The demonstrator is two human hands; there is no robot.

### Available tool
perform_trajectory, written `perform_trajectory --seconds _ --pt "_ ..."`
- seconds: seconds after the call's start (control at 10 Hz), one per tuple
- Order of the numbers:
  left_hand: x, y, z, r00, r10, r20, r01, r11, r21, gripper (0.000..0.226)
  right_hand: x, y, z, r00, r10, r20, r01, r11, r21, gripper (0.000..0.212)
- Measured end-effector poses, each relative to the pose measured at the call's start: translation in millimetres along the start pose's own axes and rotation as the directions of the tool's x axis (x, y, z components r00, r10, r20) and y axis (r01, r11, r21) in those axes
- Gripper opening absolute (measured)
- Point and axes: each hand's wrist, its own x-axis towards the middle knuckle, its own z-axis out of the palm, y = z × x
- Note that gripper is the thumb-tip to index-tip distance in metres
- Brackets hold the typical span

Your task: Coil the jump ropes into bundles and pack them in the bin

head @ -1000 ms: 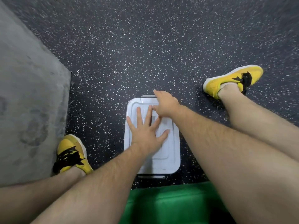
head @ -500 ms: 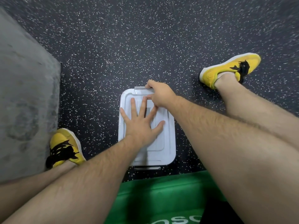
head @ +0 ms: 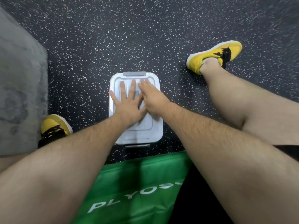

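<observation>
Both hands flat on the bin's white lid point(head: 155, 133) — left hand point(head: 127, 104) fingers spread and straight, right hand point(head: 153, 97) fingers extended, touching beside it — bin on speckled floor point(head: 145, 38).

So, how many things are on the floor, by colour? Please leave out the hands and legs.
Yellow: 2, left shoe and right shoe.
White: 1, bin lid.
Green: 1, padded box.
Grey: 1, mat.
Total: 5.

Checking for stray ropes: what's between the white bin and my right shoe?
In the head view, only bare speckled floor lies between the white bin and the right shoe; no rope shows.
</observation>
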Motion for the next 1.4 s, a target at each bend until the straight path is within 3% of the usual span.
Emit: perform_trajectory --seconds 0.2,0.3,0.4,0.5,0.6,0.8,1.1,1.3,1.4 --pt "-54 -14 26 0.983 0.182 0.016 -0.182 0.983 -0.013 0.065 -67 -14 34 0.978 -0.187 0.095 0.209 0.911 -0.356 0.053" --pt "-89 -22 37 0.963 0.262 0.056 -0.262 0.965 -0.011 0.069 -99 -22 51 0.983 -0.092 0.16 0.145 0.921 -0.361 0.068" --pt "-108 -31 44 0.943 0.313 0.112 -0.322 0.943 0.086 0.09 -121 -33 57 0.983 -0.023 0.18 0.064 0.973 -0.223 0.093" --pt "-115 -35 47 0.94 0.327 0.095 -0.336 0.936 0.103 0.105 -129 -35 58 0.977 -0.057 0.207 0.116 0.952 -0.285 0.115" --pt "-114 -36 44 0.938 0.342 0.061 -0.345 0.938 0.035 0.094 -124 -30 56 0.974 -0.047 0.221 0.118 0.94 -0.319 0.109" --pt "-115 -35 34 0.94 0.334 0.068 -0.333 0.943 -0.025 0.072 -125 -31 46 0.979 -0.03 0.202 0.064 0.984 -0.166 0.088" --pt "-115 -28 34 0.962 0.269 -0.05 -0.273 0.936 -0.222 0.038 -121 -38 47 0.988 0.022 0.153 0.013 0.975 -0.221 0.085" --pt "-112 -27 29 0.969 0.232 -0.089 -0.248 0.918 -0.308 0.037 -125 -50 44 0.993 0.068 0.095 -0.048 0.979 -0.196 0.082" --pt "-109 -21 10 0.993 -0.039 -0.116 -0.028 0.849 -0.527 0.028 -120 -60 29 0.993 0.115 0.02 -0.112 0.987 -0.118 0.054"
